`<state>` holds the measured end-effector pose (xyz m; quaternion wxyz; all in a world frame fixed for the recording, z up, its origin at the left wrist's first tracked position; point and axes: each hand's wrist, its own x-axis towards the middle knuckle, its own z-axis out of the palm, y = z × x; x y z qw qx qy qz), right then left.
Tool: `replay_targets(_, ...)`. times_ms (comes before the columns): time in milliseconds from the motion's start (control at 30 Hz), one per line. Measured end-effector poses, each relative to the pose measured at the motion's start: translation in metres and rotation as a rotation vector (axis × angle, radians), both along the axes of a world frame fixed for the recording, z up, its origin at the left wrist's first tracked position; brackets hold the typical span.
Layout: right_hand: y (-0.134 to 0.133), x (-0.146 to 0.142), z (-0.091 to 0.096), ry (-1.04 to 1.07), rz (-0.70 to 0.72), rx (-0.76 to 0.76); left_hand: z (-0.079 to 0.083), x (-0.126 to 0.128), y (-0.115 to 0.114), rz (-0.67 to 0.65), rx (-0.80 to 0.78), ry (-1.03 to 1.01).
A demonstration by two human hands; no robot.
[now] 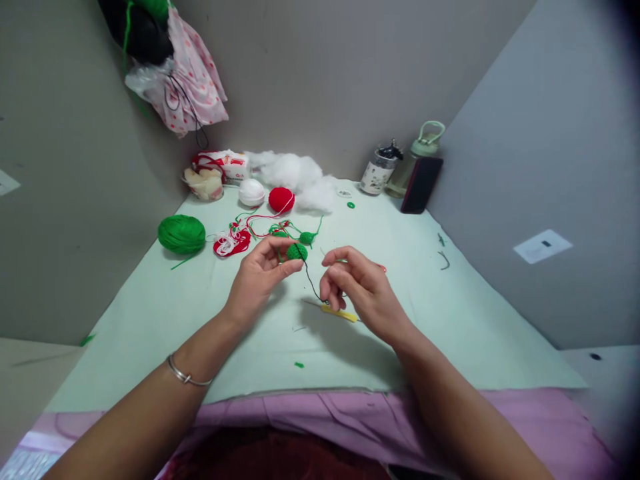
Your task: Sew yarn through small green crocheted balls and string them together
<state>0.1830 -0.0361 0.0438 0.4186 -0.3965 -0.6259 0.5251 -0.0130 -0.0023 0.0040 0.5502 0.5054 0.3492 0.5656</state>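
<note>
A small green crocheted piece (297, 253) is pinched between the thumb and fingers of my left hand (265, 270), just above the table. Out of it runs a strand of black yarn (311, 283), hanging slack across to the curled lower fingers of my right hand (350, 280). The right thumb and index finger are bent close together; whether a needle sits between them is too small to make out. Under the right hand lies a crochet hook with a yellow handle (340, 313), partly covered by the fingers.
Behind my hands lie a green yarn ball (181, 234), red and white yarn bundles (233, 241), a white ball (251, 193), a red ball (281, 199) and white stuffing (295, 175). At the back right stand a pen cup (377, 175), a bottle (400, 177) and a phone (423, 185).
</note>
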Motion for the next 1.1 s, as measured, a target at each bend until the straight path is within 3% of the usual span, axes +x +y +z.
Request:
replay_targets(67, -0.0008, -0.0037, -0.0049, -0.044, -0.045, 0.050, 0.0002, 0.0010, 0.0000, -0.003, -0.005, -0.002)
replay_targets(200, -0.0002, -0.0061, -0.0092, -0.207, -0.181, 0.346, -0.0001, 0.0013, 0.0001, -0.005, 0.005, -0.007)
replay_targets(267, 0.0001, -0.0063, -0.0090, -0.238, -0.222, 0.401, -0.0005, 0.0011, -0.0001, 0.002, 0.009, 0.001)
replay_targets(900, -0.0003, -0.0090, -0.0096, -0.259, -0.204, 0.320, 0.0009, 0.0027, -0.0028, 0.000, -0.011, -0.011)
replay_targets(1100, 0.0010, -0.0110, -0.0079, -0.118, -0.165, 0.145, 0.0027, 0.0043, -0.0037, 0.012, -0.009, -0.014)
